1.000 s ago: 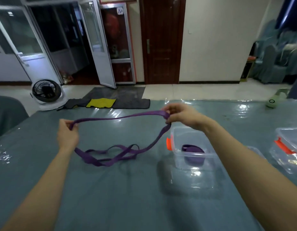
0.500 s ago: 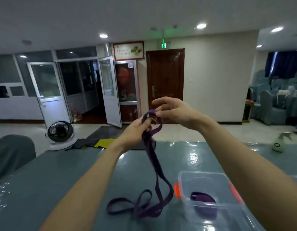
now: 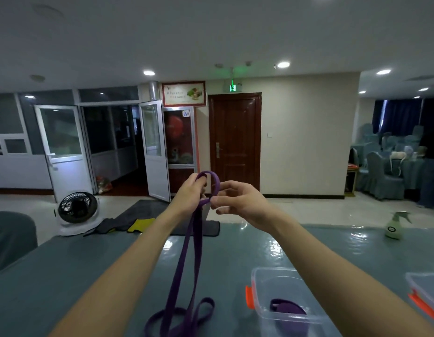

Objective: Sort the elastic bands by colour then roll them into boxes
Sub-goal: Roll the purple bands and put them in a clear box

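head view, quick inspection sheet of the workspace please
surface: teal table, glossy cover.
job's things: purple band hangs from both hands, tail looped on the table; clear box holds a rolled purple band; second box at right edge.
clutter: spray bottle on the table.
hands: left hand grips the band's top loop; right hand pinches it beside.
cables: nothing seen.
surroundings: fan and mats on the floor, brown door, covered chairs.

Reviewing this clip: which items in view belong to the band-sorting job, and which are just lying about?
Job: purple band, pinched by left hand and right hand; clear box holding rolled band; second box.
Lying about: spray bottle; floor fan; floor mats.
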{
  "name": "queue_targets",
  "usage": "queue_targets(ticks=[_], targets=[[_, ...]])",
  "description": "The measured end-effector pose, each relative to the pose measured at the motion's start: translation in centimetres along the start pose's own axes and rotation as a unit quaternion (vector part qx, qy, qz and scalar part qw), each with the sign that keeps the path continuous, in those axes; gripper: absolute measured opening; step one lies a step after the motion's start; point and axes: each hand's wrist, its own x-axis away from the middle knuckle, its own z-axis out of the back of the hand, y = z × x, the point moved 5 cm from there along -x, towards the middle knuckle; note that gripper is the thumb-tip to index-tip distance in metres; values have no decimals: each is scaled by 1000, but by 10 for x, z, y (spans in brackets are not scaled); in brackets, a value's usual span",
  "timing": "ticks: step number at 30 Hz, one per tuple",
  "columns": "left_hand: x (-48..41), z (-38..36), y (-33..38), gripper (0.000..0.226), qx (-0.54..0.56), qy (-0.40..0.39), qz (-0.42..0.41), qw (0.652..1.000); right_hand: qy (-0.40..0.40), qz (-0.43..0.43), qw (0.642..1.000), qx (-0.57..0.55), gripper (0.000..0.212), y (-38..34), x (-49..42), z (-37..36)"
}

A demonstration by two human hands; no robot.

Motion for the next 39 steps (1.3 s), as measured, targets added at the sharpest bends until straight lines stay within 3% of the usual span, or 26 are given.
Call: queue_targets(ticks=[2, 5, 8, 10, 12, 14, 16, 18, 20, 23, 28, 36, 39], targets=[[0, -2, 2, 22, -4, -11, -12, 1000, 27, 15, 997, 75, 37, -7, -2, 4], [1, 15, -1, 18, -100, -25, -60, 993, 73, 35, 978, 194, 65, -25, -4, 23], [10, 19, -16, 60, -274, -105, -82, 953, 81, 83, 935, 335, 81, -47, -6, 37], [21, 3, -23, 53, -290, -140, -69, 944, 65, 104, 902, 414, 83, -59, -10, 36], [31, -18, -23, 43, -214, -144, -58, 964, 44, 119, 885, 448, 71, -70, -16, 33], [31, -31, -21, 56, -74, -115, -55, 989, 32, 132, 876, 463, 50, -81, -19, 31], [26, -34, -12, 60, 54, -66, -66, 994, 33, 147, 865, 479, 33, -94, -21, 32], [21, -36, 5, 48, 111, -52, -90, 988, 45, 158, 857, 488, 24, -107, -21, 34], [18, -36, 23, 38, 88, -53, -125, 987, 63, 168, 870, 460, 20, -119, -22, 39], [11, -30, 44, 41, 12, -49, -169, 984, 83, 155, 909, 377, 17, -132, -22, 49], [11, -13, 53, 53, 15, -111, -131, 985, 96, 92, 975, 175, 13, -119, -11, 59], [13, -9, 42, 26, -106, -153, -115, 976, 121, -27, 985, 121, 12, -95, -7, 51], [13, 1, 42, 25, -173, -163, -128, 963, 55, -83, 967, 235, 27, -86, -2, 52]])
